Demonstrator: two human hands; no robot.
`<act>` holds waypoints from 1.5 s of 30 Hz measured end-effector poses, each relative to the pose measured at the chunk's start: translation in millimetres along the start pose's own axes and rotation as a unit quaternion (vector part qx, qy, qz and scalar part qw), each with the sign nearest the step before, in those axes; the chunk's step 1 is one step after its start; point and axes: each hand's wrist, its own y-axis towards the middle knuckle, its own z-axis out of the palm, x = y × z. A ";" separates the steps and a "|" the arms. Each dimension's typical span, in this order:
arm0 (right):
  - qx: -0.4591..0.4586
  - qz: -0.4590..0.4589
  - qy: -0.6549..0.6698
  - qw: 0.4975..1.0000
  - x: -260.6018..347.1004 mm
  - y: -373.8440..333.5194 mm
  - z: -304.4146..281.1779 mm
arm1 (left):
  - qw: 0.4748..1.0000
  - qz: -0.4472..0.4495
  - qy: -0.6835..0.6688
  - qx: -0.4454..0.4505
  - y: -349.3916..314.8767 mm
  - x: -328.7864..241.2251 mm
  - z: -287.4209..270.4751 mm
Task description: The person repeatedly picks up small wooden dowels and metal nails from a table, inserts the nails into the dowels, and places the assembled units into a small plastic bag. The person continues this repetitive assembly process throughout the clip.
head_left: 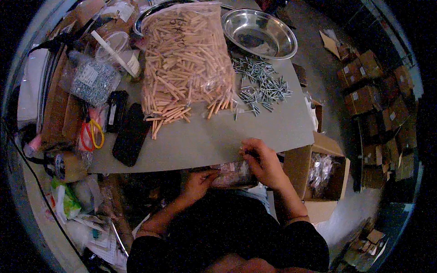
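Just below the table's front edge, my left hand [200, 183] has its fingers closed at the side of a clear plastic bag [231, 176] at my lap. My right hand [260, 160] is raised above that bag at the table edge, its fingers curled together; whatever they hold, if anything, is hidden. Farther back stands a large clear bag of wooden dowels [186, 63], with several dowels [170, 113] spilling from its near side onto the table. To its right lies a loose pile of metal screws [261, 84].
Behind the screws is a shiny steel basin [259, 34]. On the left lie a dark phone-like slab [131, 136], red-and-yellow-handled scissors [92, 134] and a bag of small metal parts [94, 77]. An open carton [300, 173] with clear bags stands right; stacked boxes [359, 98] lie beyond.
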 end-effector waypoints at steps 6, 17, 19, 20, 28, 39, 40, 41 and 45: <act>-0.006 -0.086 -0.018 0.996 -5.4 -0.4 0.0 | 0.997 0.001 -0.066 -0.046 7.8 3.1 10.3; 0.022 -0.059 0.020 0.998 -10.6 -0.1 -0.9 | 0.934 -0.048 -0.290 -0.203 2.0 33.2 14.6; 0.039 -0.032 0.142 0.989 -15.6 -0.8 0.1 | 0.974 -0.035 -0.142 -0.173 -4.3 3.4 1.5; 0.047 -0.018 0.202 0.978 -16.9 -1.5 0.7 | 0.985 -0.028 -0.067 -0.155 -6.1 -7.1 -3.0; 0.095 0.057 0.424 0.899 -17.9 -4.1 4.0 | 0.990 -0.009 -0.131 0.055 -11.3 -54.8 -10.8; 0.010 -0.053 0.285 0.957 -0.9 -12.6 6.1 | 0.972 0.071 -0.147 0.168 7.8 -98.9 -26.2; 0.009 -0.084 0.244 0.966 0.2 -13.2 5.2 | 0.975 0.059 -0.131 0.167 8.6 -107.2 -23.8; 0.007 -0.115 0.203 0.972 2.0 -13.2 4.3 | 0.978 0.048 -0.116 0.167 9.5 -112.1 -20.4; 0.076 -0.213 0.010 0.974 17.0 -6.5 0.9 | 0.963 0.119 -0.176 0.168 16.7 -91.6 0.0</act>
